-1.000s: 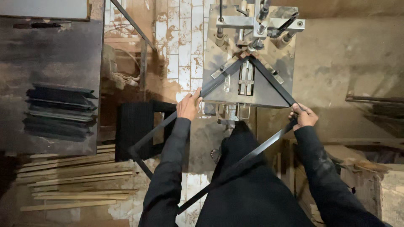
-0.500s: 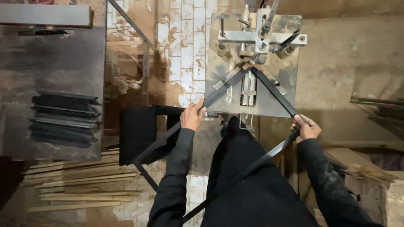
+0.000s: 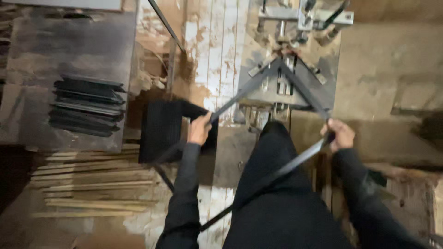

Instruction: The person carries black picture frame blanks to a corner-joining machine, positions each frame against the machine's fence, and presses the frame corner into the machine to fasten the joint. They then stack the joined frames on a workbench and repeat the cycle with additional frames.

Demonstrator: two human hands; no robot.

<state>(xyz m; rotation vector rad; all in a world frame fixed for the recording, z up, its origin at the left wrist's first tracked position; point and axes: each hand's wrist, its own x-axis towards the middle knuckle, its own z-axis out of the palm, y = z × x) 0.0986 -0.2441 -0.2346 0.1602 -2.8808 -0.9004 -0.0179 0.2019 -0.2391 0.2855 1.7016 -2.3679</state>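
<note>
A dark rectangular frame point(image 3: 249, 87) is held like a diamond, its far corner pushed into a metal corner machine point(image 3: 295, 60) on a stand. My left hand point(image 3: 199, 130) grips the frame's left bar. On the right corner of the frame my right hand point(image 3: 339, 134) is closed. The frame's near bars run back past my dark-clothed leg point(image 3: 277, 184), which hides part of them. Both sleeves are dark.
A stack of dark bars point(image 3: 87, 105) lies on a grey table point(image 3: 41, 55) at the left. Light wooden slats point(image 3: 92, 184) lie on the floor below it. A black block-like stack point(image 3: 161, 129) stands beside my left hand. A thin rod point(image 3: 166, 25) leans at the top.
The view has shifted, so the machine and frame sit higher and further right. Both hands keep their grip on the frame, whose corner stays in the machine.
</note>
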